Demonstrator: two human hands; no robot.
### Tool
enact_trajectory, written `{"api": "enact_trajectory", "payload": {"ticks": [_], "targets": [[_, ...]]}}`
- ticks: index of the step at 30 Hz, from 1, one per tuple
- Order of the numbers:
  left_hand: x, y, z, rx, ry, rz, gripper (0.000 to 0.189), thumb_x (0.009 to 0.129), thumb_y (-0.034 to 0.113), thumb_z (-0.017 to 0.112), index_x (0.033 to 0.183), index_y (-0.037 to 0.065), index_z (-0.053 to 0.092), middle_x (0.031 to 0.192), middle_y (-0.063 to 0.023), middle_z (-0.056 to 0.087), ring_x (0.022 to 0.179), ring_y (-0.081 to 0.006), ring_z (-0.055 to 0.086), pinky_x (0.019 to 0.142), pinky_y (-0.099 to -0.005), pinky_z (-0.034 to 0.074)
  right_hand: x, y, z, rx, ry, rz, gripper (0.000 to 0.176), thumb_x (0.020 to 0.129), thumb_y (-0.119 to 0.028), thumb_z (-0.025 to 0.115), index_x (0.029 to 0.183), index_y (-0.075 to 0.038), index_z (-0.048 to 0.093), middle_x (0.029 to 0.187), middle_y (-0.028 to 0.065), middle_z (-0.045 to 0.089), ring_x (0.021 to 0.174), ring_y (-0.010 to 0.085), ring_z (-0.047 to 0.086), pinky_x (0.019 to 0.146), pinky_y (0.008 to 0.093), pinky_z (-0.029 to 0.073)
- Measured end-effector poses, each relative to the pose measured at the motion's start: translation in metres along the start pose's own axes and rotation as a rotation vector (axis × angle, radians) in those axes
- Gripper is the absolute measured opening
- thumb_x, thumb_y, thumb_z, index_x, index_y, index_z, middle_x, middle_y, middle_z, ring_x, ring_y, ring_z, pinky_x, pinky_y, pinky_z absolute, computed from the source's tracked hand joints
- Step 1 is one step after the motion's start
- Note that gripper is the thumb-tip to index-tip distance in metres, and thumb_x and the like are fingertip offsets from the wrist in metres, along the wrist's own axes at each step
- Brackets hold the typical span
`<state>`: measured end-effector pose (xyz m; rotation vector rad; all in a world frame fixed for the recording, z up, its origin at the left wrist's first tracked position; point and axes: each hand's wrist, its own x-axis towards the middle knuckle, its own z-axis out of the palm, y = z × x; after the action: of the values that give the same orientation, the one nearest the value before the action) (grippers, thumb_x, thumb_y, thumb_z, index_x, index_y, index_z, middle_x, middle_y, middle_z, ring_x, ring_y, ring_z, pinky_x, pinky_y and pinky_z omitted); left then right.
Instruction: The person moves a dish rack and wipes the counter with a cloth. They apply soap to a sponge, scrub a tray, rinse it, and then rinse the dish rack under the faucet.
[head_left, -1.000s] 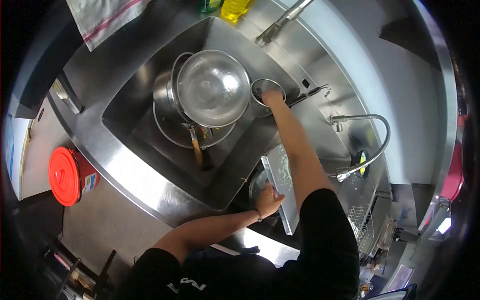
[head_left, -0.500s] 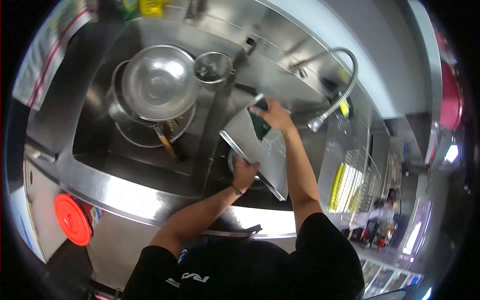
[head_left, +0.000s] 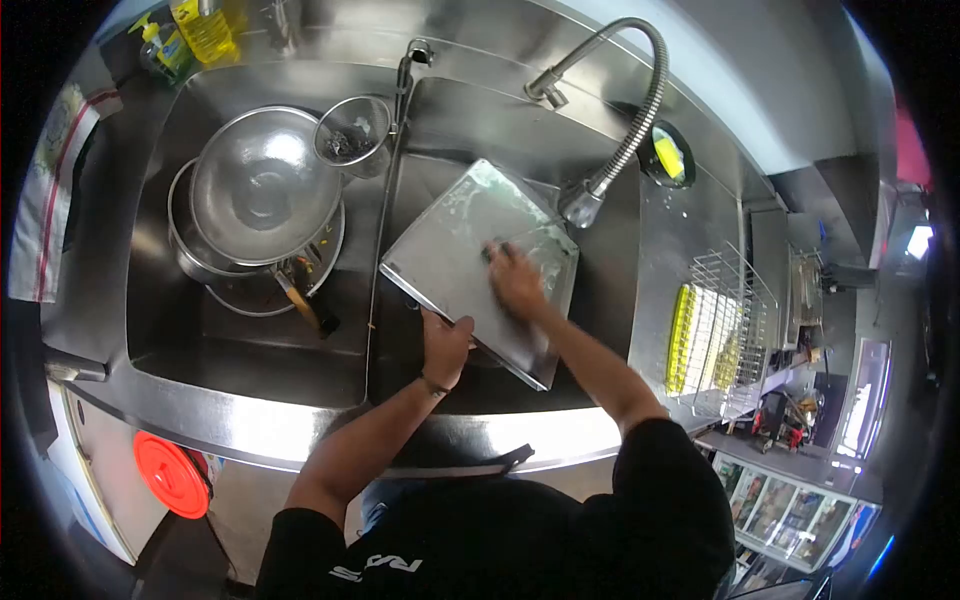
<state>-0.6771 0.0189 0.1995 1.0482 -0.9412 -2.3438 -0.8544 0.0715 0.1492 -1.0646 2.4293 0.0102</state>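
Note:
My left hand (head_left: 446, 347) is closed round the near edge of a square metal tray (head_left: 440, 255), which is tilted over the right sink basin. Greenish-white suds streak the tray's far and right side. My right hand (head_left: 517, 283), blurred by motion, presses a dark green scouring pad (head_left: 491, 250) against the middle of the tray. Most of that pad is hidden under the fingers. Just beyond the tray's right corner hangs the spray head (head_left: 580, 204) of a flexible metal faucet.
In the left basin (head_left: 250, 340) a large metal bowl (head_left: 265, 185) lies on other pans, with a small strainer (head_left: 352, 135) beside it. A black bowl with a yellow sponge (head_left: 668, 157) and a wire rack (head_left: 715, 340) stand at right. Soap bottles (head_left: 203, 30) stand at back left.
My right hand and the pad have moved from the tray's far edge toward its middle. The tray lies flatter and more of its sudsy face shows. The camera view has shifted.

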Motion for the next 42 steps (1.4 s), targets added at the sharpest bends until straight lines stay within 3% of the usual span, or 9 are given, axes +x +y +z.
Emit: {"api": "enact_trajectory", "payload": {"ticks": [3,10,15,19,21,27,32,35,42], "targets": [[-0.007,-0.007,0.005,-0.139,0.052,0.065,0.056,0.073,-0.009,0.046,0.122,0.003,0.022,0.097,-0.0124,0.048,0.068,-0.0156,0.054,0.055,-0.0292,0.053,-0.039,-0.047,-0.025,-0.023,-0.022,-0.327,0.045,0.094,-0.035,0.030,0.137,-0.025,0.025,0.144,0.0111,0.023,0.128,0.0362,0.028,0.096,0.0647,0.021],[-0.007,0.003,0.010,-0.147,0.049,-0.102,0.057,0.076,-0.008,0.041,0.122,0.003,0.010,0.115,-0.0190,0.038,0.098,-0.0307,0.053,0.074,-0.0471,0.055,0.008,-0.091,-0.012,0.142,0.137,-0.622,0.044,0.093,-0.031,0.035,0.132,-0.011,0.039,0.139,0.0149,0.033,0.126,0.0341,0.033,0.103,0.0444,0.029],[-0.001,0.004,0.007,-0.177,-0.010,-0.127,0.058,0.076,-0.007,0.041,0.123,0.002,0.007,0.114,-0.0213,0.038,0.098,-0.0318,0.053,0.077,-0.0474,0.054,0.034,-0.081,-0.027,0.381,0.131,-0.253,0.038,0.090,-0.027,0.043,0.125,-0.013,0.048,0.133,0.0088,0.043,0.119,0.0306,0.043,0.098,0.0370,0.036],[-0.007,-0.004,0.003,-0.132,0.000,-0.132,0.058,0.077,-0.007,0.041,0.123,0.002,0.007,0.110,-0.0207,0.039,0.097,-0.0288,0.053,0.077,-0.0466,0.054,0.020,-0.076,-0.023,0.523,0.004,-0.885,0.030,0.090,-0.019,0.046,0.118,-0.013,0.055,0.135,0.0124,0.040,0.120,0.0322,0.042,0.099,0.0380,0.036],[-0.010,-0.001,0.006,-0.149,-0.010,-0.099,0.057,0.077,-0.006,0.041,0.123,0.003,0.008,0.109,-0.0201,0.040,0.096,-0.0269,0.053,0.076,-0.0448,0.054,0.045,-0.053,-0.026,0.520,0.052,-0.336,0.033,0.091,-0.022,0.043,0.120,-0.009,0.053,0.135,0.0131,0.040,0.125,0.0318,0.036,0.103,0.0391,0.030],[-0.006,-0.006,0.003,-0.101,0.020,-0.079,0.060,0.079,-0.005,0.040,0.127,0.009,0.008,0.117,-0.0162,0.037,0.103,-0.0290,0.049,0.080,-0.0492,0.052,-0.032,0.002,-0.009,0.067,-0.064,-0.439,0.060,0.090,-0.044,0.039,0.139,-0.010,0.025,0.146,0.0135,0.017,0.130,0.0387,0.022,0.106,0.0483,0.019],[-0.010,0.001,0.009,-0.054,0.038,-0.113,0.060,0.078,-0.006,0.038,0.128,0.009,0.007,0.119,-0.0184,0.034,0.108,-0.0312,0.046,0.083,-0.0524,0.049,0.053,0.060,-0.002,0.115,-0.036,0.429,0.074,0.088,-0.059,0.027,0.141,-0.009,0.016,0.146,0.0173,0.014,0.132,0.0398,0.015,0.107,0.0503,0.014],[-0.007,0.002,0.009,-0.023,0.075,-0.128,0.062,0.077,-0.006,0.037,0.129,0.009,0.006,0.120,-0.0190,0.032,0.110,-0.0320,0.044,0.085,-0.0538,0.048,-0.013,-0.016,-0.014,0.083,-0.047,0.069,0.078,0.087,-0.062,0.021,0.141,-0.006,0.014,0.145,0.0213,0.013,0.133,0.0407,0.013,0.107,0.0505,0.010],[-0.006,-0.005,0.000,-0.004,0.037,-0.094,0.063,0.076,-0.006,0.037,0.130,0.008,0.009,0.120,-0.0174,0.034,0.109,-0.0306,0.045,0.083,-0.0507,0.048,0.099,0.085,0.003,0.006,-0.179,0.497,0.075,0.089,-0.054,0.022,0.137,0.003,0.021,0.143,0.0237,0.017,0.134,0.0380,0.012,0.107,0.0481,0.009]]}}
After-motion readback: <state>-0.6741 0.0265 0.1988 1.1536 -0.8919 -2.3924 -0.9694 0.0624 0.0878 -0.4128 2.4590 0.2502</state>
